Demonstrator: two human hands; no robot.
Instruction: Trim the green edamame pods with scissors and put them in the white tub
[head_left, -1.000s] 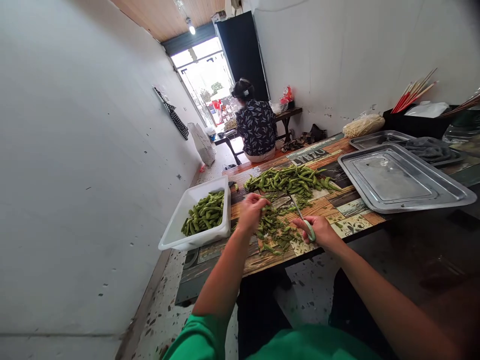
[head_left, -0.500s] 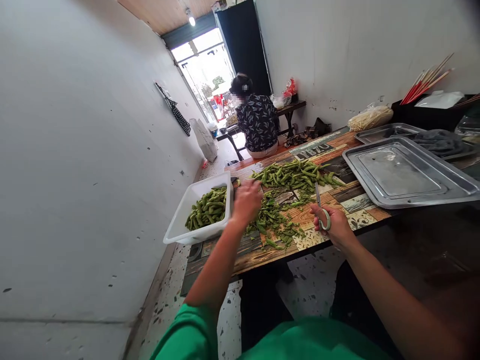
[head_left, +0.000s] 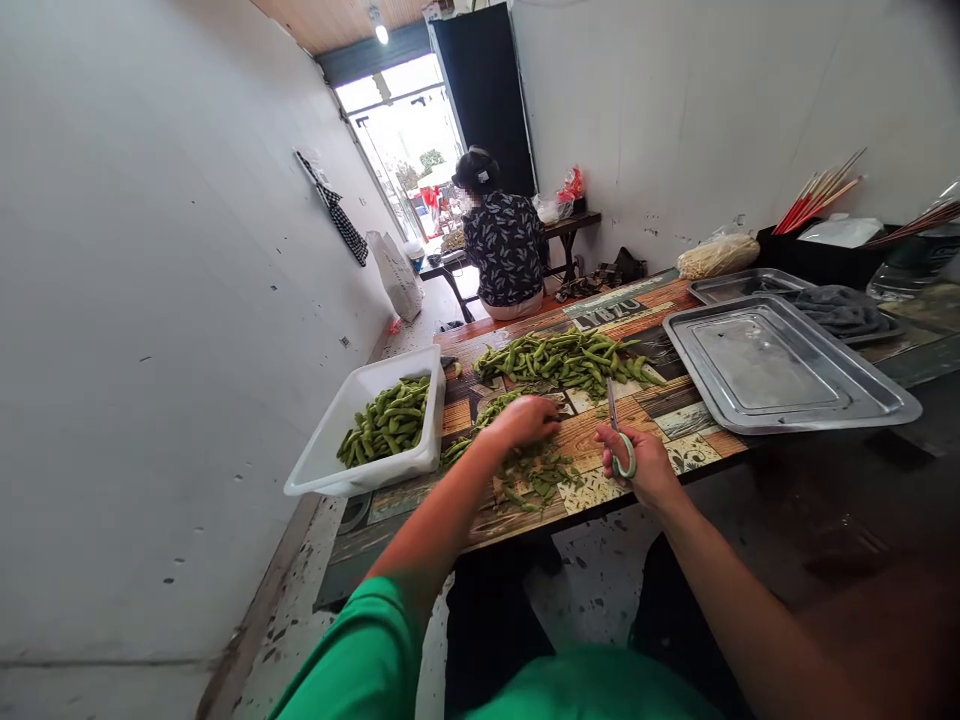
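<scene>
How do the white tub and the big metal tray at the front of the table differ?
The tub is white, while the tray is silvery metal. The tub has tall walls; the tray is shallow with a low rim. The tub holds a heap of green pods, but no pods lie on the tray. Both are open-topped and roughly rectangular.

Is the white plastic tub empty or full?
Partly full: green pods lie heaped inside the white plastic tub, leaving bare walls visible.
</scene>
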